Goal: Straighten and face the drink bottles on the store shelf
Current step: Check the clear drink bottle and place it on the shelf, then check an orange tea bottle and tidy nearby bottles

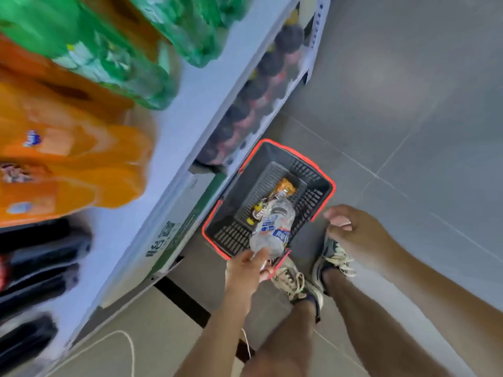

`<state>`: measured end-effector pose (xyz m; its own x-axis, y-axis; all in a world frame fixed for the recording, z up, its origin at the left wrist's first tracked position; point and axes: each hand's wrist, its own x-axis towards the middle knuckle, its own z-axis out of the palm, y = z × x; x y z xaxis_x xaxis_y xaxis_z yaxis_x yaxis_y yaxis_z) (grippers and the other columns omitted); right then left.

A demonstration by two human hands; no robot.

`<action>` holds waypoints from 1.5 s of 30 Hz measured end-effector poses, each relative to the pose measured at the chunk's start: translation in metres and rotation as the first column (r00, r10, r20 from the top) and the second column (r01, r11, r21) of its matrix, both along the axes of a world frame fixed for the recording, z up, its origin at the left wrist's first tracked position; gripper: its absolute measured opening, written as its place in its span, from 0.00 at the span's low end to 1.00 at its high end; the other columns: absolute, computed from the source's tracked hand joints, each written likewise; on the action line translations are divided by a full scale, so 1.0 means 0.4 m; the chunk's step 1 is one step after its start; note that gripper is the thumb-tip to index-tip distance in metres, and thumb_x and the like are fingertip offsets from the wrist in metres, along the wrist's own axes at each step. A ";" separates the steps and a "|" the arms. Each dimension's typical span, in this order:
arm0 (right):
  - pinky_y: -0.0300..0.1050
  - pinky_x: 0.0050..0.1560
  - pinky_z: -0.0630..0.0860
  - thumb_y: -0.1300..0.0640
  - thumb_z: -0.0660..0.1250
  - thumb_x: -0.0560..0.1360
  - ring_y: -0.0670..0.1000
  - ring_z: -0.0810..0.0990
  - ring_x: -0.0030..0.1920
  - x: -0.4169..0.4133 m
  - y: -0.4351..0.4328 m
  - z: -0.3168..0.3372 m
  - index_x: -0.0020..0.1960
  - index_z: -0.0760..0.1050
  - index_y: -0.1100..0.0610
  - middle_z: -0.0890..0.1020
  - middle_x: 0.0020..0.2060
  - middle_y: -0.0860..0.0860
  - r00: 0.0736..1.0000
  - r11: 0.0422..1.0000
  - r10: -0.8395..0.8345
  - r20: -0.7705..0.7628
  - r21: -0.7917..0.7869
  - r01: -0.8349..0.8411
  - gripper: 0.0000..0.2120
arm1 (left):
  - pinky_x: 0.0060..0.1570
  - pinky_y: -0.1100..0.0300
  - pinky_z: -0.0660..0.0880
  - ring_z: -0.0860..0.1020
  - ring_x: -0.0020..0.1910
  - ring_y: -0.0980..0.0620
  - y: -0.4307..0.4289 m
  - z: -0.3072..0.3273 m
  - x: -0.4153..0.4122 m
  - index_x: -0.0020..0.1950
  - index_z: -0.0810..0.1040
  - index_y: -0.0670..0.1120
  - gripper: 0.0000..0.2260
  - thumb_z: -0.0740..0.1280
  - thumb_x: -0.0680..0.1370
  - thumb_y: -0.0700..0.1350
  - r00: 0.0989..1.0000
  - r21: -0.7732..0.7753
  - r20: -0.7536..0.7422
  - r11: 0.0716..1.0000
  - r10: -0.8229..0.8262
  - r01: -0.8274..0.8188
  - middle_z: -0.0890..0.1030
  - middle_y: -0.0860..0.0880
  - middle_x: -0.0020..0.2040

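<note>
Bottles point(54, 164) in orange, green and dark packs crowd the shelf point(174, 126) along the left side, blurred and leaning across the view, with a lower row of dark-capped ones point(253, 88) running toward the far end. Just right of the shelf foot, on the floor, sits a red-rimmed basket point(325, 183) holding a clear bottle point(275, 224) with a blue-and-white label (plus a yellowish packet behind it). The left hand point(249, 268) has its grip clenched on the near end of that clear bottle, at the basket's near rim. I judge the step to be lifting it out for the shelf: hold it firmly by the body, raise it clear of the rim, then turn the label outward before setting it upright. Farther right, the right hand point(351, 229) hangs loosely curled and grasping nothing, above the shoes point(334, 257).
</note>
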<state>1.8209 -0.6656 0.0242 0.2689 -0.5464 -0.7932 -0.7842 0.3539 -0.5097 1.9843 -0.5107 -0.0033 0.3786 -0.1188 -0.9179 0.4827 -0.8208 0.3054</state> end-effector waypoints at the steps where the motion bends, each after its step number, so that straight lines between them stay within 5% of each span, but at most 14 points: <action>1: 0.29 0.37 0.69 0.62 0.65 0.77 0.52 0.79 0.43 -0.007 0.004 -0.030 0.54 0.77 0.51 0.80 0.47 0.51 1.000 1.000 0.022 -0.017 -0.017 -0.022 0.09 | 0.28 0.66 0.74 0.76 0.26 0.54 -0.003 -0.068 0.009 0.44 0.80 0.33 0.10 0.70 0.78 0.40 0.999 0.036 0.021 0.999 -0.039 0.038 0.77 0.40 0.36; 5: 0.36 0.47 0.69 0.62 0.64 0.76 0.47 0.79 0.48 -0.041 0.022 -0.108 0.55 0.77 0.47 0.80 0.49 0.47 0.995 0.996 0.091 -0.044 0.028 -0.090 0.12 | 0.25 0.67 0.67 0.71 0.22 0.57 -0.020 -0.288 0.026 0.52 0.80 0.32 0.11 0.68 0.79 0.41 0.981 0.086 0.004 0.978 -0.192 0.191 0.76 0.42 0.33; 7: 0.33 0.46 0.70 0.63 0.64 0.75 0.44 0.79 0.48 -0.047 0.036 -0.135 0.52 0.76 0.45 0.81 0.48 0.44 0.999 0.999 0.049 -0.022 -0.005 -0.049 0.14 | 0.31 0.63 0.72 0.76 0.30 0.53 -0.027 -0.369 0.026 0.63 0.78 0.39 0.12 0.67 0.80 0.39 0.984 0.045 -0.042 0.983 -0.176 0.178 0.78 0.44 0.38; 9: 0.26 0.44 0.69 0.65 0.64 0.74 0.41 0.79 0.48 -0.043 0.049 -0.155 0.51 0.77 0.45 0.80 0.47 0.42 1.000 0.999 0.003 -0.004 -0.032 -0.003 0.15 | 0.48 0.54 0.79 0.80 0.47 0.45 -0.028 -0.437 0.024 0.68 0.75 0.49 0.17 0.64 0.80 0.37 0.962 0.097 0.028 0.959 -0.272 0.268 0.81 0.43 0.52; 10: 0.24 0.43 0.69 0.66 0.64 0.74 0.41 0.79 0.48 -0.038 0.055 -0.161 0.51 0.77 0.45 0.80 0.47 0.42 1.000 0.999 -0.014 0.005 -0.032 0.014 0.15 | 0.54 0.52 0.78 0.80 0.54 0.43 -0.026 -0.457 0.024 0.69 0.75 0.51 0.20 0.62 0.80 0.35 0.932 0.164 0.089 0.928 -0.352 0.335 0.81 0.43 0.58; 14: 0.22 0.43 0.68 0.65 0.64 0.76 0.41 0.78 0.49 -0.022 0.070 -0.133 0.52 0.77 0.46 0.80 0.48 0.43 1.000 1.000 -0.015 0.025 -0.025 0.015 0.15 | 0.50 0.58 0.73 0.79 0.58 0.43 -0.021 -0.408 0.021 0.65 0.78 0.50 0.19 0.61 0.78 0.36 0.728 0.332 0.197 0.743 -0.657 0.581 0.82 0.44 0.60; 18: 0.26 0.42 0.69 0.64 0.64 0.76 0.37 0.78 0.49 -0.010 0.064 0.002 0.52 0.77 0.44 0.81 0.47 0.42 0.998 0.998 -0.029 0.052 -0.061 0.032 0.15 | 0.47 0.57 0.74 0.82 0.48 0.47 -0.031 -0.185 0.031 0.48 0.84 0.48 0.07 0.66 0.79 0.47 0.790 0.157 0.365 0.869 -0.492 0.469 0.85 0.48 0.45; 20: 0.29 0.43 0.70 0.64 0.64 0.76 0.34 0.78 0.47 -0.002 0.052 0.099 0.53 0.77 0.44 0.81 0.46 0.39 0.997 0.995 -0.012 0.077 -0.101 0.020 0.16 | 0.41 0.54 0.75 0.80 0.39 0.47 -0.039 -0.038 0.043 0.39 0.81 0.45 0.13 0.66 0.79 0.50 0.817 0.077 0.419 0.912 -0.397 0.404 0.82 0.49 0.35; 23: 0.29 0.44 0.72 0.64 0.64 0.75 0.36 0.79 0.45 0.018 0.026 0.279 0.53 0.78 0.44 0.81 0.43 0.38 0.990 0.973 0.024 0.139 -0.232 0.009 0.15 | 0.33 0.56 0.69 0.73 0.28 0.52 -0.056 0.214 0.072 0.32 0.75 0.47 0.17 0.65 0.79 0.51 0.744 -0.016 0.556 0.889 -0.372 0.457 0.77 0.51 0.28; 27: 0.42 0.49 0.76 0.62 0.66 0.75 0.45 0.80 0.43 0.037 0.003 0.546 0.54 0.80 0.50 0.81 0.41 0.41 0.970 0.870 0.115 0.217 -0.493 0.007 0.12 | 0.35 0.68 0.70 0.76 0.32 0.59 -0.080 0.566 0.102 0.42 0.79 0.52 0.06 0.68 0.78 0.44 0.609 -0.151 0.733 0.801 -0.302 0.579 0.80 0.58 0.34; 33: 0.24 0.41 0.70 0.65 0.70 0.75 0.42 0.79 0.40 0.097 0.002 0.911 0.51 0.81 0.51 0.83 0.40 0.45 0.875 0.714 0.131 0.467 -0.657 0.244 0.11 | 0.39 0.77 0.69 0.77 0.38 0.66 -0.094 1.013 0.140 0.47 0.80 0.56 0.10 0.64 0.75 0.41 0.405 -0.236 0.910 0.692 -0.090 0.683 0.79 0.64 0.42; 39: 0.26 0.46 0.73 0.62 0.66 0.77 0.40 0.80 0.48 0.210 -0.068 1.161 0.54 0.78 0.45 0.82 0.47 0.42 0.722 0.653 0.242 0.648 -0.659 0.372 0.13 | 0.41 0.78 0.69 0.78 0.41 0.61 -0.123 1.289 0.214 0.49 0.82 0.50 0.11 0.63 0.77 0.38 0.244 -0.212 0.969 0.642 0.039 0.737 0.80 0.60 0.44; 43: 0.47 0.58 0.77 0.57 0.65 0.77 0.43 0.75 0.59 0.288 -0.161 1.253 0.65 0.72 0.46 0.78 0.57 0.43 0.755 0.650 0.362 0.547 -0.729 0.216 0.17 | 0.43 0.79 0.69 0.73 0.45 0.62 -0.201 1.391 0.272 0.58 0.81 0.46 0.12 0.64 0.79 0.35 0.157 -0.113 0.988 0.642 -0.011 0.758 0.80 0.50 0.54; 45: 0.53 0.63 0.74 0.54 0.65 0.78 0.44 0.71 0.66 0.323 -0.206 1.282 0.71 0.66 0.46 0.73 0.66 0.45 0.781 0.653 0.418 0.464 -0.751 0.097 0.23 | 0.50 0.69 0.73 0.76 0.53 0.56 -0.266 1.427 0.294 0.65 0.78 0.46 0.14 0.64 0.79 0.38 0.102 -0.038 0.993 0.646 -0.061 0.762 0.79 0.48 0.61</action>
